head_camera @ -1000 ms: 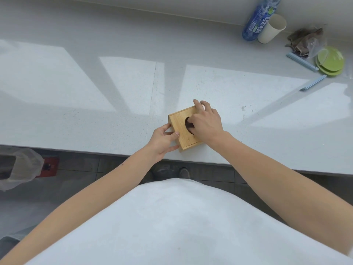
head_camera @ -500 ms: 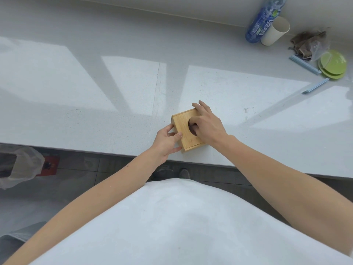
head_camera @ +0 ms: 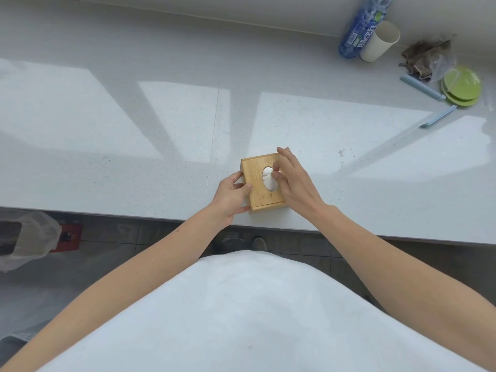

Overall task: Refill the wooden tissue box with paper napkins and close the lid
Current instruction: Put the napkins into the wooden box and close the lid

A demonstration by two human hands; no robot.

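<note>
A small square wooden tissue box (head_camera: 256, 191) sits near the front edge of the pale counter (head_camera: 134, 157), its lid closed with an oval hole on top. A white paper napkin (head_camera: 268, 179) bulges up through that hole. My left hand (head_camera: 232, 196) grips the box's left side and near corner. My right hand (head_camera: 294, 183) rests over the right half of the lid, thumb and forefinger pinching the top of the napkin at the hole.
At the far right of the counter stand a blue water bottle (head_camera: 361, 25) and a cream cup (head_camera: 379, 41), with a crumpled cloth (head_camera: 426, 59), green plates (head_camera: 461, 85) and two light-blue sticks (head_camera: 437, 116). Below the counter on the left is a bag-lined bin (head_camera: 26, 237).
My right hand has lifted off the hole, with its fingers drawn back to the right. The white napkin now shows through the opening, pinched by thumb and forefinger. The left hand stays on the box.
</note>
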